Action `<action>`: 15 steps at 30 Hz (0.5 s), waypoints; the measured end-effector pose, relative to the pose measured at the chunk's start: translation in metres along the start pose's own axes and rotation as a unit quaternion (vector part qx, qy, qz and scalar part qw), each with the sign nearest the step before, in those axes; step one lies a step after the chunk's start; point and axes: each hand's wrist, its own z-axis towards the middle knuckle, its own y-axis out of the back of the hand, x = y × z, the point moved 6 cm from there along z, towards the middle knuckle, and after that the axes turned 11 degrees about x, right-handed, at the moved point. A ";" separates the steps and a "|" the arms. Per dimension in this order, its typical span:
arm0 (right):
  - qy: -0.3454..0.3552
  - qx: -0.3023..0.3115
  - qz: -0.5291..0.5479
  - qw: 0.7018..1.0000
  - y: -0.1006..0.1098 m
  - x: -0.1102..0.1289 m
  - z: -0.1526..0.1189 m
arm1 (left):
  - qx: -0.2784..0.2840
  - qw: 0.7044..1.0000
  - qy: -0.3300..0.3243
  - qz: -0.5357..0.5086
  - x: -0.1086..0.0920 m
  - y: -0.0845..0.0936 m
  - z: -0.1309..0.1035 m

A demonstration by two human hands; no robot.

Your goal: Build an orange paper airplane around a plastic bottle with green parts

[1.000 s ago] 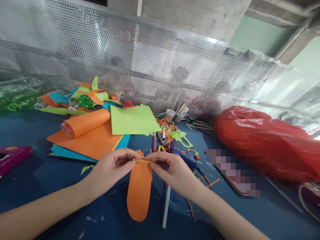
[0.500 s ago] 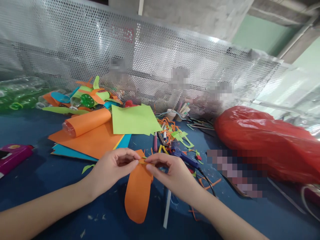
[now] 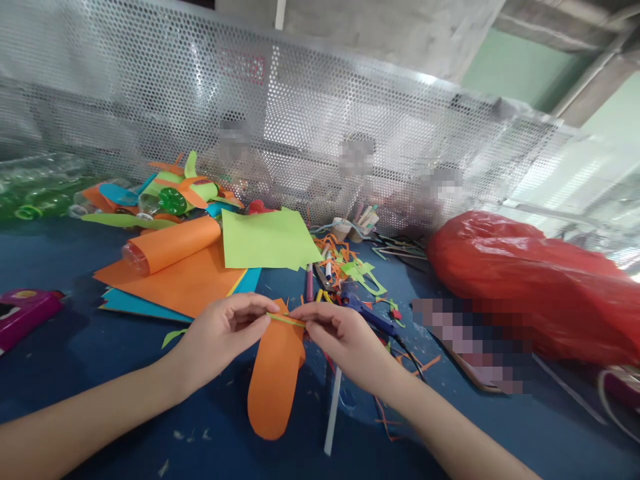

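Observation:
Between my hands is an orange paper cutout (image 3: 274, 393) with a long rounded lower end hanging down. A thin yellow-green paper strip (image 3: 286, 321) crosses its narrow upper part. My left hand (image 3: 223, 343) is closed in a pinch at the strip's left end. My right hand (image 3: 340, 337) pinches the right end, thumb below and fingers above. Part of the cutout's top is hidden behind my fingers. Just beyond my right hand lies a blue glue gun (image 3: 367, 313) with a black cord.
Coloured sheets and an orange-wrapped bottle (image 3: 175, 245) lie behind my left hand, below green paper (image 3: 270, 240). Paper scraps (image 3: 363, 273) and markers spread past the glue gun. A red plastic bag (image 3: 530, 287) stands right, a purple object (image 3: 30, 317) left. People sit behind the perforated screen (image 3: 320, 120).
The green strip now shows stretched across the orange cutout, where fingers mostly covered it before. My fingertips have moved slightly apart. The cutout has shifted a little left and up.

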 end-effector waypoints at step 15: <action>0.039 -0.035 0.099 0.994 0.003 0.001 -0.001 | 0.003 0.993 -0.001 -0.121 0.000 0.003 0.003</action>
